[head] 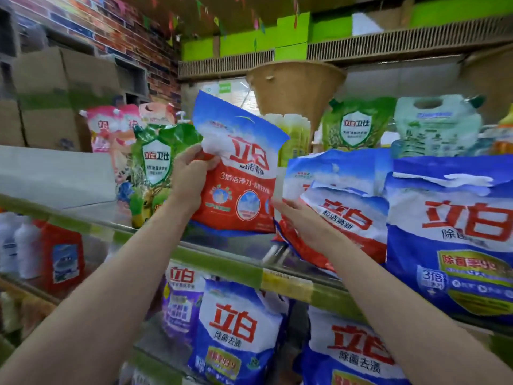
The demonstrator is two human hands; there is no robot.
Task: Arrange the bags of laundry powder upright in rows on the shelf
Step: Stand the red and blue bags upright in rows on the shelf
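Left hand (pixel 188 179) grips the red-and-blue bag (pixel 238 173) at its left edge, thumb curled over the front, fingers wrapped behind; I hold the bag just above the shelf (pixel 222 262), its bottom edge near the deck but whether it touches I cannot tell. Right hand (pixel 302 220) is mostly open, fingers extended leftward, fingertips at the lower right corner of the held bag, palm lying against a second red-and-blue bag (pixel 344 218) that leans on the shelf to the right. Held bag: long axis near vertical, top tilted slightly left, printed face toward me. Second bag: slanted, top toward the upper right, lower end near the shelf front. Right of it stands a large blue bag (pixel 449 240), upright, face forward. Left of the held bag, a green pouch (pixel 155 168) stands upright, pink pouches (pixel 111 129) behind it on the far left. Shelf edge carries a green strip with a yellow label (pixel 286 284). Lower shelf holds more blue bags (pixel 236 329). Cardboard boxes (pixel 50 101) at upper left; brick-pattern wall (pixel 111 29) beyond.
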